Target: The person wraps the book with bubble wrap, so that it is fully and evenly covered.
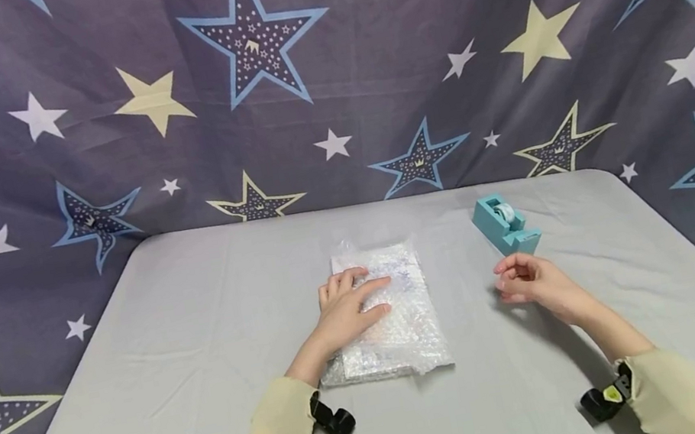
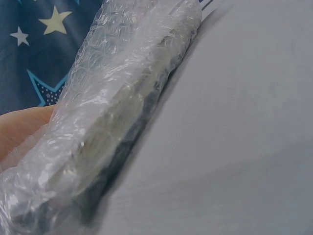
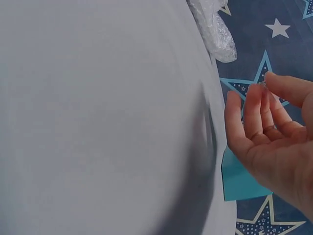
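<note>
A flat rectangular item in clear bubble wrap (image 1: 410,314) lies on the table, its side edge large in the left wrist view. My left hand (image 1: 344,317) rests on its left part, fingers spread over the top. To the right, my right hand (image 1: 541,285) is raised above the table, in front of a teal tape dispenser (image 1: 504,226). In the right wrist view, thumb and fingertip of the right hand (image 3: 274,132) meet on a small, barely visible clear bit that looks like tape. Behind that hand shows part of the dispenser (image 3: 240,178).
A pale grey cloth covers the table (image 1: 183,316). Behind it and at both sides hangs a dark curtain (image 1: 318,51) with a star pattern. A black wrist camera (image 1: 334,419) is strapped to the left sleeve, another camera (image 1: 606,400) to the right.
</note>
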Tool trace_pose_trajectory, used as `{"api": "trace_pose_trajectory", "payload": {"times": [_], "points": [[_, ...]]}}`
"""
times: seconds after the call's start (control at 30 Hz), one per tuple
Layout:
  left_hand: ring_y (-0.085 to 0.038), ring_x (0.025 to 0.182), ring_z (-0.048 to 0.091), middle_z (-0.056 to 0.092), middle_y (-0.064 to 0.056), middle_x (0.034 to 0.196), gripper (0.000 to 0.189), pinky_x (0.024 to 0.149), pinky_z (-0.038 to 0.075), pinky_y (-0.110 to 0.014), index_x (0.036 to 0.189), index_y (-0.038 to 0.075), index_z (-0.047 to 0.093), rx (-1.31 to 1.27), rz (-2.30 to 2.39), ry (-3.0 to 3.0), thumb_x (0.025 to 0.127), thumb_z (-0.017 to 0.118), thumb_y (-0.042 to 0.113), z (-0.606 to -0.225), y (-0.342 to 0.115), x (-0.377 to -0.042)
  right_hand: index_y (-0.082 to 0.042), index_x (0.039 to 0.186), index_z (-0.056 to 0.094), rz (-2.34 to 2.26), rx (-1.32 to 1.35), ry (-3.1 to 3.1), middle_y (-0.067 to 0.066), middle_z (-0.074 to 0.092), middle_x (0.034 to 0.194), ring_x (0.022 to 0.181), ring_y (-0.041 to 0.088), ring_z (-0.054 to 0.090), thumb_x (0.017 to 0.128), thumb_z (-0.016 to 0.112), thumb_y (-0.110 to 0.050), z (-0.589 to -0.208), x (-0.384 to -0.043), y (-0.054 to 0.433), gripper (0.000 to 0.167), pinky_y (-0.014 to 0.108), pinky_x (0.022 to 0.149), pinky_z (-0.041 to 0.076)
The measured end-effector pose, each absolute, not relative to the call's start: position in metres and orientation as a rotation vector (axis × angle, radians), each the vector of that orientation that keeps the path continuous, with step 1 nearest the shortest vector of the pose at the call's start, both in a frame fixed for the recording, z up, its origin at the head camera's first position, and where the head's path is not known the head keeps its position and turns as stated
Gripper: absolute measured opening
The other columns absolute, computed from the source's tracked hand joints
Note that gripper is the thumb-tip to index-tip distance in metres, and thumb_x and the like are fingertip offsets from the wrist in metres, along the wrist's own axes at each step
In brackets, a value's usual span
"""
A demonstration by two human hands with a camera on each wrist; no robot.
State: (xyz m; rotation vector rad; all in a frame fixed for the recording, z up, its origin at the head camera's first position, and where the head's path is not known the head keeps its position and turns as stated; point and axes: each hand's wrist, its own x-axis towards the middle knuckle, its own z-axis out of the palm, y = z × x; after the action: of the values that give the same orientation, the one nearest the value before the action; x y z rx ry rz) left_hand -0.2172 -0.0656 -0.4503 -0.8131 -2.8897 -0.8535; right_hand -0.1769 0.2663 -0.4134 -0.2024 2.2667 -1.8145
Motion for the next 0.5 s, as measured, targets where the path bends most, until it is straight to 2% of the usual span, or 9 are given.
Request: {"api": "trace_pose_trajectory", "payload": {"times": [0.27,0.5], "points": [[-0.027,0.122,0.025,0.034,-0.004,0.139,0.045,0.092,0.018,-0.044,0.13,0.035,0.049,-0.82,-0.844,-2.881,0.086,0.054,0.047,-0.45,-0.066,-0.218,0.014,0.112,0.04,-1.794,-0.342,2.22,0.003,0.053,0.084,0.08,0.015,0.06,0.087,0.057,-0.002,-0.41,-0.184,0.252,0.035,0.031,0.073,0.053],[-0.027,0.121,0.026,0.035,-0.005,0.138,0.045,0.092,0.019,-0.044,0.129,0.034,0.05,-0.824,-0.839,-2.877,0.086,0.054,0.047,-0.45,-0.066,-0.217,0.013,0.122,0.036,-1.742,-0.423,2.207,0.007,0.054,0.083,0.076,0.013,0.059,0.087,0.057,-0.004,-0.408,-0.19,0.233,0.045,0.037,0.074,0.053]]}}
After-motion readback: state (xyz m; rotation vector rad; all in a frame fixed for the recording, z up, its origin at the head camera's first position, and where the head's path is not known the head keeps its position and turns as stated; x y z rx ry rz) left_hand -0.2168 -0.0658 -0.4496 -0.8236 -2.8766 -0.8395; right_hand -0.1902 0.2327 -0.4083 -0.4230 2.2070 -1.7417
